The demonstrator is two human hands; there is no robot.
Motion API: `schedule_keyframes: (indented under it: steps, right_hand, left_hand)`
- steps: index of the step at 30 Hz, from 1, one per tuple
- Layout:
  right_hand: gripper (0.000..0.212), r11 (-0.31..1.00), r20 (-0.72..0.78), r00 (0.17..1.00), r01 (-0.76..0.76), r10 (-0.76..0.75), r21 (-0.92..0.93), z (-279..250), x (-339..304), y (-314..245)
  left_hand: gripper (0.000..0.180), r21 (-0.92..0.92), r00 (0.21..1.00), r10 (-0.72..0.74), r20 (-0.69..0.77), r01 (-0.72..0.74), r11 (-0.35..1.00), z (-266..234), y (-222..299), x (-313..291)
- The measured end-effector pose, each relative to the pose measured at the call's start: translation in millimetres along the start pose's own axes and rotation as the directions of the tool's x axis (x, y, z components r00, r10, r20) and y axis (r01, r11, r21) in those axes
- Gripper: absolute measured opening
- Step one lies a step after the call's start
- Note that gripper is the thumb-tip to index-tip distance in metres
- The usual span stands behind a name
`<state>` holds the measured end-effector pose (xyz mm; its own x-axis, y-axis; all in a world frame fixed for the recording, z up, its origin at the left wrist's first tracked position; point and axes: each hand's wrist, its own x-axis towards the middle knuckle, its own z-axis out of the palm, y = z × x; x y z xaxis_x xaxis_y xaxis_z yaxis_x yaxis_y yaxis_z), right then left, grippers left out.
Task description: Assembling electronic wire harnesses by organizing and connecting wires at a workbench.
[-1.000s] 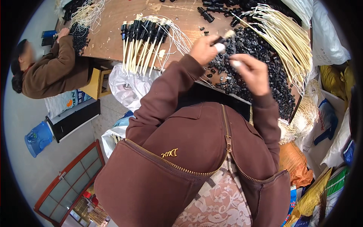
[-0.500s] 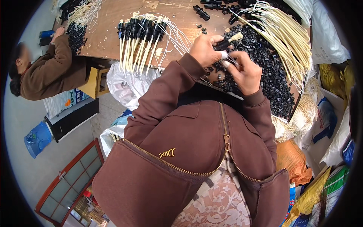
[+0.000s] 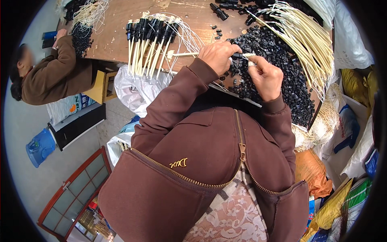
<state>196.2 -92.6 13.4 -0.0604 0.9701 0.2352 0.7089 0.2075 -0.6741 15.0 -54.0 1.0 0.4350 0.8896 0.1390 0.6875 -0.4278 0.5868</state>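
Observation:
My left hand [image 3: 219, 57] is closed around a black plastic fitting [image 3: 238, 55]. A cream rod [image 3: 187, 54] sticks out on the left side of that hand, in line with the fitting. On the other side, a pale tuft shows at the fitting's right end. There my right hand [image 3: 266, 76] pinches a thin white cord [image 3: 245, 57] close to the fitting. Under and beyond both hands spreads a heap of small black plastic parts [image 3: 278, 60]. To the left lies a row of cream rods with black fittings [image 3: 149, 30], trailing white cords.
A bundle of long cream rods [image 3: 308, 52] covers the table's right side. Larger black fittings [image 3: 219, 12] lie at the back. White sacks [image 3: 135, 90] hang by the front edge. Another person [image 3: 52, 72] sits at far left, near a blue water bottle [image 3: 40, 149].
The held fitting has turned from slanting up to nearly level, and the rod now shows left of my left hand. My right hand has moved slightly right with the cord.

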Motion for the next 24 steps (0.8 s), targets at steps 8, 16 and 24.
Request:
schedule_keyframes:
  steps: [8, 16, 24]
  right_hand:
    - [0.011, 0.982, 0.093, 0.996, -0.026, 0.009, 0.185, 2, -1, -2]
    - [0.013, 0.990, 0.047, 0.991, 0.119, -0.123, 0.078, 6, -1, -12]
    - [0.014, 0.943, 0.148, 0.989, -0.029, -0.021, 0.332, 7, -4, -7]
  left_hand:
    - [0.041, -0.046, 0.984, -0.039, 0.175, 0.048, 0.998, -6, 13, 1]
    - [0.023, -0.376, 0.980, 0.155, -0.126, -0.192, 0.907, -8, -3, 2]
    - [0.024, -0.428, 0.936, 0.239, -0.259, -0.333, 0.840, -15, -12, 5]
